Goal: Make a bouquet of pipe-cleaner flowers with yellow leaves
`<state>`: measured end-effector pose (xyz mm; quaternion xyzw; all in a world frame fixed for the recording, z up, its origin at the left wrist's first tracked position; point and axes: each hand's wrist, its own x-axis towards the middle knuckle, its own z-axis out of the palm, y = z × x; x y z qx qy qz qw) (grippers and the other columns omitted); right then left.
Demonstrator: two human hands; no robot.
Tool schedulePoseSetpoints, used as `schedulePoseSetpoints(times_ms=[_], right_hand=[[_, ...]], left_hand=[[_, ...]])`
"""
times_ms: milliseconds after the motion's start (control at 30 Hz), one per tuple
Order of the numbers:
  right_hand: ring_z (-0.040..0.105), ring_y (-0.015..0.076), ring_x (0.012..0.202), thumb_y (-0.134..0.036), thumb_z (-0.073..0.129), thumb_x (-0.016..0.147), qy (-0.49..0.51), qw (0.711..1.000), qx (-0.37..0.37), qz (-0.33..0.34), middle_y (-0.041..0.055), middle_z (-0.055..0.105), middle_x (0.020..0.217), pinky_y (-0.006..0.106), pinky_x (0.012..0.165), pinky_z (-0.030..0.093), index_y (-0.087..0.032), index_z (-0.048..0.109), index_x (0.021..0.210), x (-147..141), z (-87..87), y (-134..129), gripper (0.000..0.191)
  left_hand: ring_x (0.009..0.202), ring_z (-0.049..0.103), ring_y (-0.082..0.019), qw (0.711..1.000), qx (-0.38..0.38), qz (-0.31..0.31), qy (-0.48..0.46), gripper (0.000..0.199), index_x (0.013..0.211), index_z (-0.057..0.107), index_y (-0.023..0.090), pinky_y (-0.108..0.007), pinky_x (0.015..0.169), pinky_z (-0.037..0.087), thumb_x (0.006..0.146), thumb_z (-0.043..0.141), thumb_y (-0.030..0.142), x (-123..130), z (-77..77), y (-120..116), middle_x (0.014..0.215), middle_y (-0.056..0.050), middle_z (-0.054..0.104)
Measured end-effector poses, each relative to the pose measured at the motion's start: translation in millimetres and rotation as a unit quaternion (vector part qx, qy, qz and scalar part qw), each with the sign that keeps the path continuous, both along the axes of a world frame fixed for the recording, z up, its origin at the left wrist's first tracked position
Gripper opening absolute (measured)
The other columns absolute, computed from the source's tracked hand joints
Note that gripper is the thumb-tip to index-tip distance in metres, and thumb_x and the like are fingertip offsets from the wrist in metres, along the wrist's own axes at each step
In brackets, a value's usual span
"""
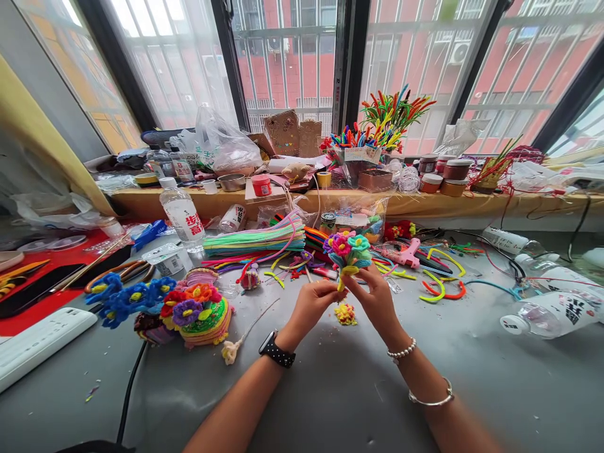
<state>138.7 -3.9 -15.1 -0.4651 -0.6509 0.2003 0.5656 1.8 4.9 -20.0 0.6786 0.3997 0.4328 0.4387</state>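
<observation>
Between my two hands, above the grey table, is a small bouquet of pipe-cleaner flowers (pixel 350 248) in pink, purple, yellow and teal. My left hand (pixel 317 308) pinches its yellow lower end from the left. From the right, my right hand (pixel 375 302) grips the bouquet just under the blooms, fingers closed. A small clump of yellow and red bits (pixel 346 314) lies on the table just beyond the hands. Left of them lies a cream flower on a thin stem (pixel 230 351). Farther left is a basket (pixel 207 321) covered with fuzzy flowers, beside blue flowers (pixel 125 299).
A bundle of pastel pipe cleaners (pixel 257 236) lies behind my hands. A pink glue gun (pixel 406 253) sits to the right, near loose yellow and red pipe cleaners (pixel 436 286). Plastic bottles lie at right (pixel 559 314); another bottle (pixel 182 214) stands left. A white power strip (pixel 44 343) is far left.
</observation>
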Motion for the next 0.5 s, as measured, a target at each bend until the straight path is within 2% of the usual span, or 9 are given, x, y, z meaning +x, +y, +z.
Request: schedulePoseSetpoints(times_ms=[267,500], right_hand=[[0.051,0.0195,0.084,-0.036,0.055,0.075,0.000,1.000,0.009,-0.013,0.0050,0.056,0.087,0.032,0.075,0.040,-0.021,0.065,0.075,-0.6,1.4,-2.4,0.018],[0.051,0.0209,0.085,-0.038,0.054,0.075,0.014,1.000,-0.010,0.011,0.0051,0.053,0.084,0.034,0.075,0.041,-0.021,0.064,0.078,1.6,-1.2,0.9,0.020]], left_hand=[[0.059,0.051,-0.012,0.999,-0.009,-0.018,0.032,0.024,0.062,0.066,0.013,-0.022,0.055,0.040,0.067,0.060,0.036,-0.3,1.3,-1.0,0.061,-0.003,0.060],[0.059,0.051,-0.013,0.999,-0.022,-0.026,0.025,0.026,0.065,0.066,0.012,-0.022,0.055,0.040,0.065,0.062,0.038,-0.7,-0.7,-0.4,0.061,-0.004,0.060]])
